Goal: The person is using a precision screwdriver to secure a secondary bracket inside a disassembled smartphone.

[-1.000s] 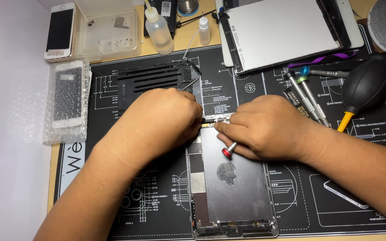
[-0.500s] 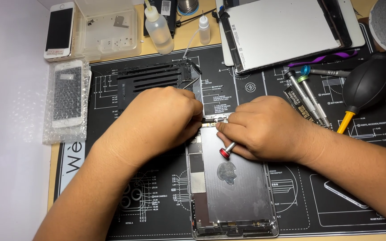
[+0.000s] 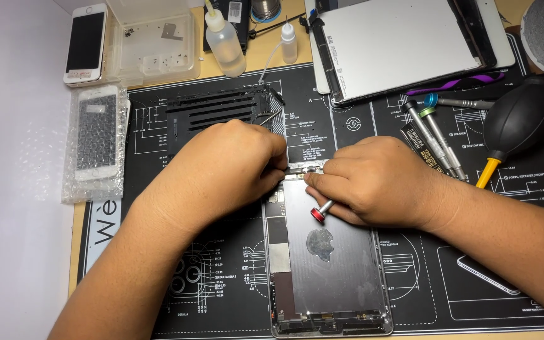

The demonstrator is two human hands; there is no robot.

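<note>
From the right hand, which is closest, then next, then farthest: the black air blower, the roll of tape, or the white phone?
From the right hand:
1. Black air blower, just off to its right.
2. Roll of tape, top right corner.
3. White phone, far top left.

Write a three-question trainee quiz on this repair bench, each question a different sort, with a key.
1. True or false: the right hand holds a red-capped screwdriver.
2. Which lies in bubble wrap at the mat's left edge? A) phone B) dust blower C) bottle
3. Fill in: both hands work at the ___ edge of the open tablet.

Key: 1 true; 2 A; 3 top. The left hand rests there too; what its fingers grip is hidden.
</note>
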